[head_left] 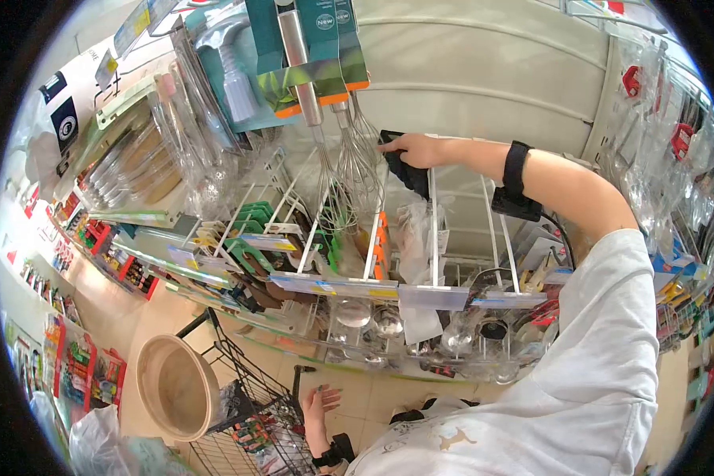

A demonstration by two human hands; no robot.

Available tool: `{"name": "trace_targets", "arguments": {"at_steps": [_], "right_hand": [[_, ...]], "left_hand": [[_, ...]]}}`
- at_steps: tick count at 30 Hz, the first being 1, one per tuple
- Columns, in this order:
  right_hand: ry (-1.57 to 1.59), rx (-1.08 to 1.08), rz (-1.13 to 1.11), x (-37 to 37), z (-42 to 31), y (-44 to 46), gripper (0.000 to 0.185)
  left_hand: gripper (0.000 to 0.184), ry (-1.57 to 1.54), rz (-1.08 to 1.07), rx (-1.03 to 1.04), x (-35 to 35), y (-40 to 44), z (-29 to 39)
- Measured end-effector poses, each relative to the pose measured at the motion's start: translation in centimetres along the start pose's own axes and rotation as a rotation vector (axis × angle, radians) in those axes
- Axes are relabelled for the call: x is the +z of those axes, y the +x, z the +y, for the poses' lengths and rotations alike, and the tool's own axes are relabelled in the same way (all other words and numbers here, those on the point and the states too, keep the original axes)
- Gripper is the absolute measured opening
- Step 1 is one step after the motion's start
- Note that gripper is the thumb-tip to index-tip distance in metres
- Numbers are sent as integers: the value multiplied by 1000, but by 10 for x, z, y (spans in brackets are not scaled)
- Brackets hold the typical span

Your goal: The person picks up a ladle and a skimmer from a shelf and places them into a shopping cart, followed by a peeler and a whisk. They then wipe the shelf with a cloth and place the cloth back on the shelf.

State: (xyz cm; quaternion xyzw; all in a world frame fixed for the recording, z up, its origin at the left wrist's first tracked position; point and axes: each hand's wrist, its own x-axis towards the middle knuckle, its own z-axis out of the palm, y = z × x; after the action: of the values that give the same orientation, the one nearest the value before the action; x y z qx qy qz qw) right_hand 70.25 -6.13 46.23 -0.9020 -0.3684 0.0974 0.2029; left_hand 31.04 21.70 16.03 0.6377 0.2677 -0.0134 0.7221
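My right hand [417,151] reaches to the back of the hanging rack, its fingers closed on a dark black item [408,176] whose kind I cannot make out. Just left of it, metal whisks [349,163] hang from green and orange cards [308,59]. Low in the view, my left hand [319,399] is empty with its fingers apart, beside a black wire shopping cart [250,381]. A large beige basin [178,387] sits tilted at the cart's left end.
White hook rails [435,238] with price strips [333,285] run across the middle. Packed utensils [254,218] hang below them. Clear-wrapped goods [662,151] hang at the right, and pans or lids [127,170] stand at the left. A plastic bag [103,440] is at the lower left.
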Motion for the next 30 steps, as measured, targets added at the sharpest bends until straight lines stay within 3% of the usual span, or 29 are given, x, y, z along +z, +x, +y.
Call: {"name": "trace_targets", "arguments": {"at_steps": [2,3,6,10,12,20,24,27,30], "right_hand": [[-87,-59,203,3,-6,-7,68],[-84,-59,203,1,-9,-10,68],[208,78,-15,-10,-25,-21,77],[238,78,11,-1,-51,-49,76],[445,173,27,5,-61,-57,78],[568,186,-157,12,-79,-78,82],[554,235,-124,3,-81,-78,82],[708,328,3,-12,-80,-84,75],[862,320,386,-39,-71,-89,55]], "left_hand": [[35,-9,-7,-6,-5,3,-11],[35,-14,-19,-6,-6,5,-15],[35,8,-16,-24,-3,6,-12],[36,-10,-64,22,6,8,-4],[36,10,-95,19,5,14,-3],[36,41,-93,15,10,13,10],[36,58,-110,60,8,13,11],[36,37,-114,37,1,17,8],[37,-9,-126,40,-8,19,5]]}}
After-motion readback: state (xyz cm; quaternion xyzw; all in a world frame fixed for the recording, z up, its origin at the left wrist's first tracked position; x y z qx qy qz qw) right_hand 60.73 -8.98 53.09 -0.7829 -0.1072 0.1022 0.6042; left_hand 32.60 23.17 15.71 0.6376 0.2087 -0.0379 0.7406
